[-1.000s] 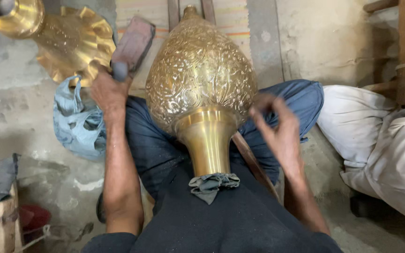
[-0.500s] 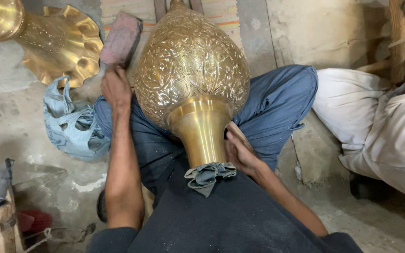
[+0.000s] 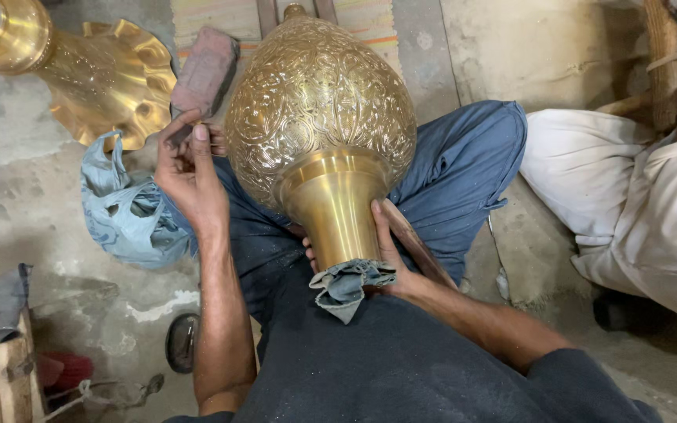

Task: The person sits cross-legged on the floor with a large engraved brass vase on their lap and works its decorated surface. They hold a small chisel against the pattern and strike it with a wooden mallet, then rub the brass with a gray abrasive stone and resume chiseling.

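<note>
A large engraved brass vase point(image 3: 319, 129) lies across my lap on my blue trousers point(image 3: 464, 172), its smooth neck point(image 3: 331, 207) pointing at me. A grey rag point(image 3: 348, 286) is stuffed in its mouth. My right hand point(image 3: 389, 262) wraps the lower neck from the right and underneath. My left hand point(image 3: 190, 176) is raised beside the vase's left flank, fingers pinched on a small dark tool point(image 3: 175, 135) whose tip is close to the engraved body.
A fluted brass piece point(image 3: 103, 78) lies at the top left, a reddish brick-like block point(image 3: 207, 69) beside it. A crumpled blue cloth point(image 3: 123, 215) is on the concrete floor. Another person in white clothes point(image 3: 636, 204) sits at the right. Wooden blocks point(image 3: 1, 376) stand lower left.
My right hand came down from the air and closed on the vase's neck. My left hand stayed by the vase's left side with the tool, curling its fingers in.
</note>
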